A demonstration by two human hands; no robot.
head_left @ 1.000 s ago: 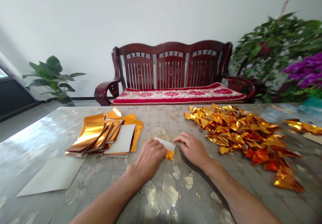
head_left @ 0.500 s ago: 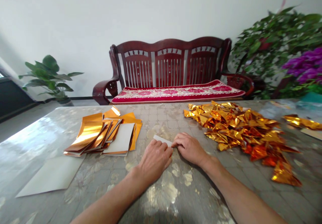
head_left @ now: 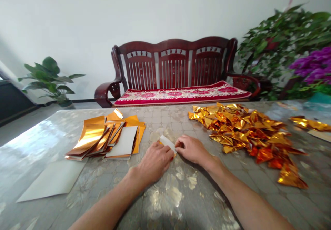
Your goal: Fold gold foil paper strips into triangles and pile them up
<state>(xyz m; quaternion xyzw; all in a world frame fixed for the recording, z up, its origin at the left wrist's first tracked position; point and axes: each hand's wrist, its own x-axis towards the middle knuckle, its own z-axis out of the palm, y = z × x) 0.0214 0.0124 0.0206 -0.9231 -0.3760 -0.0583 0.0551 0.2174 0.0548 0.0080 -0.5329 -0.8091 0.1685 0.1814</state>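
White wall behind; a dark red wooden bench (head_left: pixel 173 64) stands against it with a red floral cushion (head_left: pixel 181 96). Potted green plant (head_left: pixel 50 76) on the floor at left; leafy plant (head_left: pixel 274 47) with purple flowers (head_left: pixel 312 66) at right.

Glossy, marble-patterned tabletop (head_left: pixel 43 143) carries all material. Right side: large loose heap of folded gold foil pieces (head_left: pixel 245 133), many roughly triangular, plus a creased gold foil strip (head_left: pixel 310 123) near the far right edge. Left side: fanned stack of flat orange-gold foil sheets (head_left: pixel 95 137), partly covered by a white card (head_left: pixel 125 141). A larger white sheet (head_left: pixel 51 181) lies separately, nearer the person.

Status as seen: many pieces are already folded, and a sizeable stack of flat sheets is left.

Current item: small white-backed foil piece (head_left: pixel 167 143), on the tabletop between stack and heap, orange foil showing at its edges. Left hand (head_left: pixel 155 162) is curled over its lower end, fingertips pressing down. Right hand (head_left: pixel 191 150) is also curled, fingertips pinching its right edge.
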